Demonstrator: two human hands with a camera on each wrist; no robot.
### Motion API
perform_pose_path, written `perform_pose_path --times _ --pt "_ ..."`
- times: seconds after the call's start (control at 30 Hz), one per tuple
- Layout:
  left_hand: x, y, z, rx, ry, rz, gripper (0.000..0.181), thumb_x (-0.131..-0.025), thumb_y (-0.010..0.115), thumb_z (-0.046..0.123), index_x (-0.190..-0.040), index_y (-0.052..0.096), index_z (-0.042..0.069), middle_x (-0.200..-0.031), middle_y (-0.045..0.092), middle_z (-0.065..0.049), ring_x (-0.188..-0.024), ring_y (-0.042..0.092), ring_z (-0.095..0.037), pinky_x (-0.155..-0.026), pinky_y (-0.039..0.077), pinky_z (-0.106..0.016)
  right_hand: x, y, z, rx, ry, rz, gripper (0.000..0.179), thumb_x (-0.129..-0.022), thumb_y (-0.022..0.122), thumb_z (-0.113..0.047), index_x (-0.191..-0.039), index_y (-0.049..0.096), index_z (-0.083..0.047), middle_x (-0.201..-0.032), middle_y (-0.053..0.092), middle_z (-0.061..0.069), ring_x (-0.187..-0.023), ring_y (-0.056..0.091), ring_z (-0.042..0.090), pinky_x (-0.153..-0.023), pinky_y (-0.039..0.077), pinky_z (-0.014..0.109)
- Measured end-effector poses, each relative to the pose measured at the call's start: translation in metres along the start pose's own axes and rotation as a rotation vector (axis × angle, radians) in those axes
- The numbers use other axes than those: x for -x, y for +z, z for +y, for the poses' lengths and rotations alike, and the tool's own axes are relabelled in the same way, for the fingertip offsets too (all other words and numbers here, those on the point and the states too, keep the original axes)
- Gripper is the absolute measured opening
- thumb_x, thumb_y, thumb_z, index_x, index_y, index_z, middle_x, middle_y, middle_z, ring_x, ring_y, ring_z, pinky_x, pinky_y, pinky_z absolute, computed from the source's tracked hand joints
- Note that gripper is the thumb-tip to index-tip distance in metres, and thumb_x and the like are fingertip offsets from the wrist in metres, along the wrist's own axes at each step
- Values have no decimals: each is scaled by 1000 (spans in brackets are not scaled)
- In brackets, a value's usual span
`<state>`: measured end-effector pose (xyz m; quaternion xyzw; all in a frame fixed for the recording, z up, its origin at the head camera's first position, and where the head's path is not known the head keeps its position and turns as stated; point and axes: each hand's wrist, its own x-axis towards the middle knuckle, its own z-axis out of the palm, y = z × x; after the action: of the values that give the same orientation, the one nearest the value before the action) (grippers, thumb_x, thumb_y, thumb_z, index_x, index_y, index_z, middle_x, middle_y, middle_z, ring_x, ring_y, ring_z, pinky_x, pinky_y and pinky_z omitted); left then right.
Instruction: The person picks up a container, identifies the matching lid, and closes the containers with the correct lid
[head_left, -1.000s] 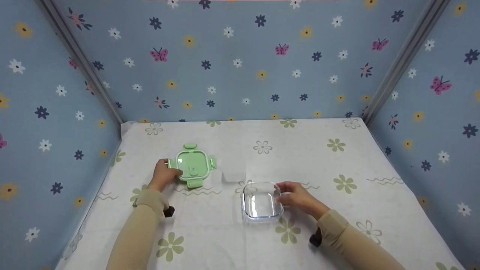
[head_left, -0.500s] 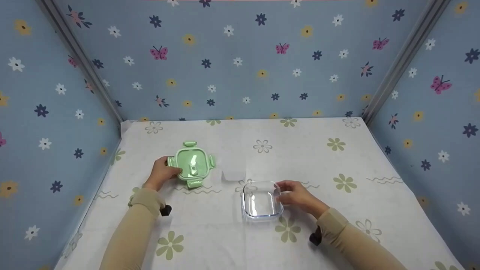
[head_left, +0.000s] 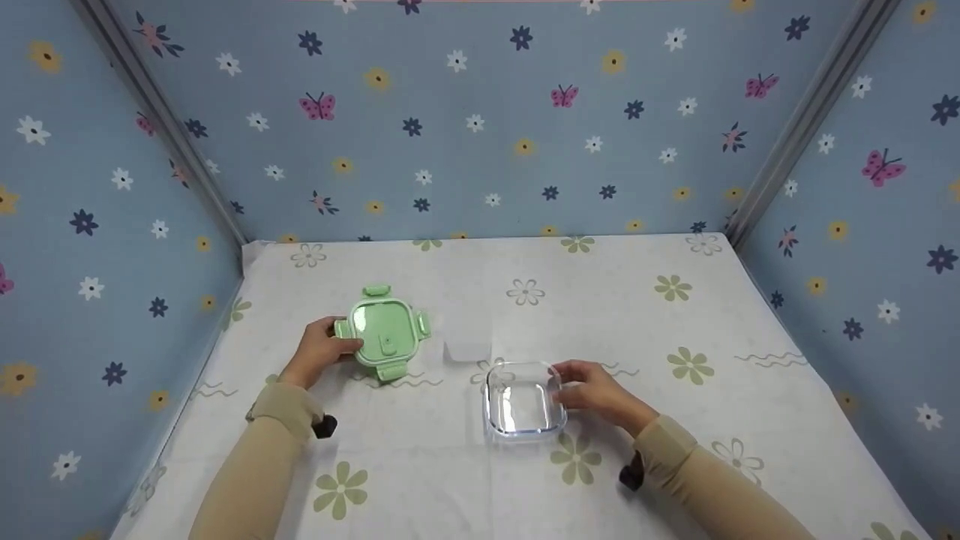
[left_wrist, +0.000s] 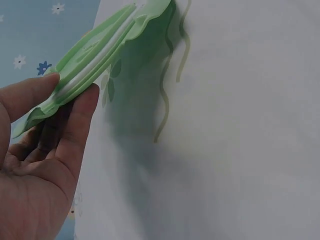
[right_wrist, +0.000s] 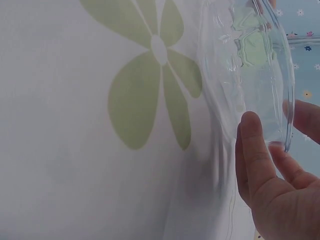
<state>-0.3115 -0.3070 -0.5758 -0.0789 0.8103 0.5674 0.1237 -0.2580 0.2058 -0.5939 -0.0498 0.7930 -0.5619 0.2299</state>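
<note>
A green lid [head_left: 385,330] with clip flaps on its sides is pinched at its left edge by my left hand [head_left: 318,351], thumb on top and fingers beneath. In the left wrist view the lid [left_wrist: 95,57] tilts above the cloth and casts a shadow on it. To the right, a clear square food container [head_left: 525,401] sits on the table, its open top facing up. My right hand [head_left: 600,394] holds the container's right side. In the right wrist view the thumb is at the rim and other fingers lie along the outer wall of the container [right_wrist: 250,75].
A white cloth [head_left: 622,315] with green flowers and wavy lines covers the table. Between lid and container lies a small pale translucent patch [head_left: 467,352]. Blue flowered panels [head_left: 480,112] with grey corner posts stand at the back and both sides.
My left hand and forearm have shifted slightly left, and the lid's tilt has changed a little, its glare moving across the top. The right hand and container have stayed put.
</note>
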Motion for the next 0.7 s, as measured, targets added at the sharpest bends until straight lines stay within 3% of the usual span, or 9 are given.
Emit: perform_pose_path --times 0.1,0.43,0.7 --pt "1 0 1 6 7 3 68 -109 72 12 -166 42 -8 -153 64 -26 -108 73 -9 -113 64 -44 0 0 0 -7 -10 -3 60 -92 78 -5 -148 63 8 -146 68 29 -118 74 24 -104 68 41" --pt "4 3 -1 66 11 14 66 -108 74 12 -164 43 -6 -136 68 -11 -100 74 -4 -93 67 -23 0 1 2 -45 -52 -25 60 -94 76 -1 -149 59 14 -140 67 34 -109 74 19 -98 69 36" --pt "2 5 -3 72 28 34 67 -107 74 11 -164 44 -6 -142 64 -14 -100 71 -3 -90 66 -20 3 3 -2 -23 -27 -9 60 -95 77 -4 -151 59 10 -147 66 34 -118 75 25 -105 68 43"
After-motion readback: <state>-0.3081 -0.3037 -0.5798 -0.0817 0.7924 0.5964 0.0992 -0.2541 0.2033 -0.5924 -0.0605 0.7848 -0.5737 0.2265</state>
